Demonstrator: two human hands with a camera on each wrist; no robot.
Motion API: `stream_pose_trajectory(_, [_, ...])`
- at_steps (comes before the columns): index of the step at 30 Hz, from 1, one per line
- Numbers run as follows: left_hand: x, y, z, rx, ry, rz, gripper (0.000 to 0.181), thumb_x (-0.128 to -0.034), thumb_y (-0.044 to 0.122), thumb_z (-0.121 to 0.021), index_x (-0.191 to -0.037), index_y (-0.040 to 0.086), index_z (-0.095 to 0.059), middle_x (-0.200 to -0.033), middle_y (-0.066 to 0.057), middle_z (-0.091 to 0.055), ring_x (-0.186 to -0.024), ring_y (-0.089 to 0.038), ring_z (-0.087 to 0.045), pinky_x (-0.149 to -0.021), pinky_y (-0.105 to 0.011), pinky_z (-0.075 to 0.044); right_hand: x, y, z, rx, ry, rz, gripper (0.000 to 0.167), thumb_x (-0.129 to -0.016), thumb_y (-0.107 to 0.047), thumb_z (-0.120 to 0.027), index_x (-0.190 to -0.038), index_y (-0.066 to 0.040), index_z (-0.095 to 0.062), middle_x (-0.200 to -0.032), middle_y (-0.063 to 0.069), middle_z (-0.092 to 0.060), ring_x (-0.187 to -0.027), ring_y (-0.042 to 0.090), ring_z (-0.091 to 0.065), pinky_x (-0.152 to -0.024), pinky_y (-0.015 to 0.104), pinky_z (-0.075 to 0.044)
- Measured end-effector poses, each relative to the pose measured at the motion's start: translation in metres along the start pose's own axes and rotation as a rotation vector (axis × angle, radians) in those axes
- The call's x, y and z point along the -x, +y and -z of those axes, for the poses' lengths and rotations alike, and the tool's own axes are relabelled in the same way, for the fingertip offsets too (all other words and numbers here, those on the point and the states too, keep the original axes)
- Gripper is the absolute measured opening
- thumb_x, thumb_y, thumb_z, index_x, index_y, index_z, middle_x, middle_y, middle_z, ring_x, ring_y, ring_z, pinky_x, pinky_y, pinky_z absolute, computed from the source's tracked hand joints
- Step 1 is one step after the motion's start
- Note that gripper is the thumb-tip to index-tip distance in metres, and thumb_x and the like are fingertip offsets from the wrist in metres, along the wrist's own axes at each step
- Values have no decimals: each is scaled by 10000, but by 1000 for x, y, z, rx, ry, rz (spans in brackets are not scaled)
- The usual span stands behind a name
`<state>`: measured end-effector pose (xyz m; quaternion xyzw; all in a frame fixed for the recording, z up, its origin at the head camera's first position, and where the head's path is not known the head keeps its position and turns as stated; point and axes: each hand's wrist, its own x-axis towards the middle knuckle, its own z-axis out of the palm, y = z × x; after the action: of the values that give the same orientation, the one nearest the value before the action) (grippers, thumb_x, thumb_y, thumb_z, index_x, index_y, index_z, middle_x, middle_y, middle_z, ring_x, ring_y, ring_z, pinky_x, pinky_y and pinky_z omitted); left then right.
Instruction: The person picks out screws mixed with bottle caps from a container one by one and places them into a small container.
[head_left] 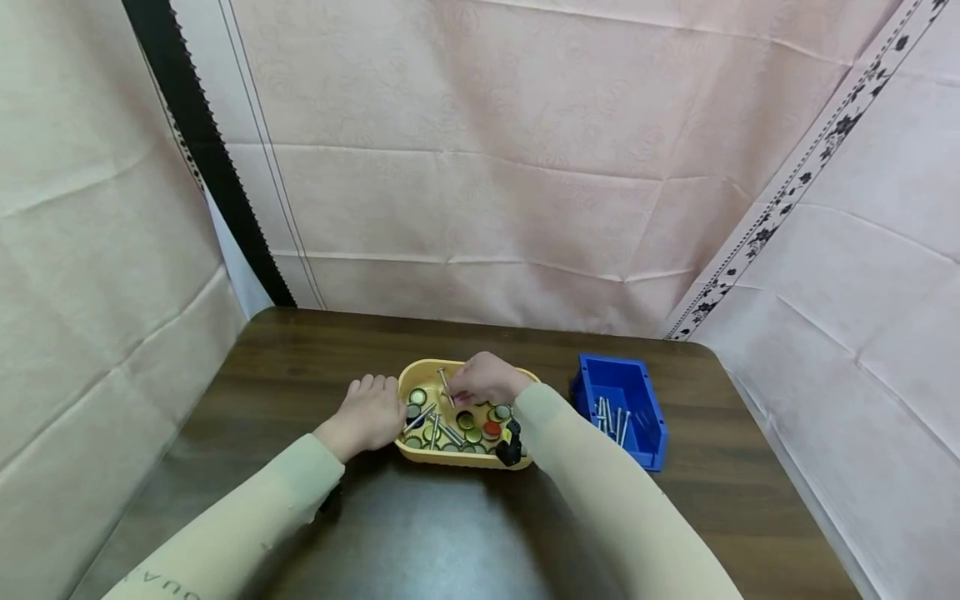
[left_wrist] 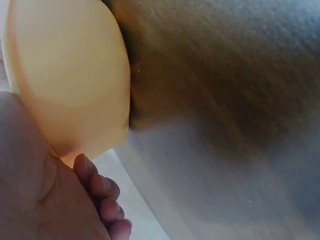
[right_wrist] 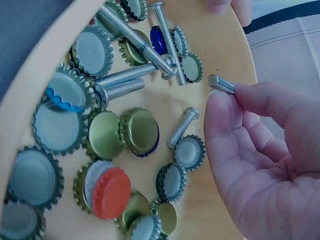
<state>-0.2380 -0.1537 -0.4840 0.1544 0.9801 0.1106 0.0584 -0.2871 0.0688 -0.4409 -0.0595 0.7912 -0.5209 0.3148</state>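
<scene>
My right hand is over the far side of a yellow tub, pinching a metal bolt between thumb and forefinger. Just the threaded end of that bolt shows in the right wrist view. Below it lie several bottle caps, among them a red cap and green-gold ones. Loose bolts are mixed in with the caps, and a short bolt lies near the hand. At the tub's left end, my left hand holds the rim, its fingertips curled by the outer wall. Its thumb is mostly hidden.
A blue bin with several bolts inside stands to the right of the tub. Both sit on a dark wooden table. Pale cloth hangs behind the table and along both sides.
</scene>
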Motion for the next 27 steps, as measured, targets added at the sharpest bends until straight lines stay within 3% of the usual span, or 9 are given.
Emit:
stream_pose_trajectory(3, [-1,2,1,1,0,-1,272,-980,270,-397,-1024,20,-495,-898,-88,-447,-859,-278,-371,-797,-442,-300,5,1,6,4,9,13,218,-884,-47,-649,-987,145,-659,-989,266,-665,-825,298,-675,-881,489,-483])
stream_pose_trajectory(13, [-1,3,1,-11,-11,20,312,-982,286,-419,-1076,0,-499,-917,-97,-462,-885,-285,-384,-820,-457,-305,28,9,40,39,17,32,278,-924,-94,-641,-1086,132,-627,-1094,308,-617,-1022,422,-617,-919,498,-456])
stream_pose_trajectory(20, [-2,4,2,0,-13,16,298,-982,280,-406,-1053,7,-499,-908,-95,-462,-877,-287,-386,-807,-453,-306,49,18,73,60,100,1,291,-916,-116,-657,-1112,99,-633,-1076,267,-642,-952,330,-659,-892,472,-482])
stream_pose_trajectory(27, [-2,3,0,-12,-25,17,302,-985,287,-398,-1067,14,-498,-938,-99,-471,-881,-281,-385,-811,-449,-305,82,36,108,44,133,-13,290,-918,-81,-640,-1130,114,-604,-1085,275,-623,-887,263,-661,-815,393,-528])
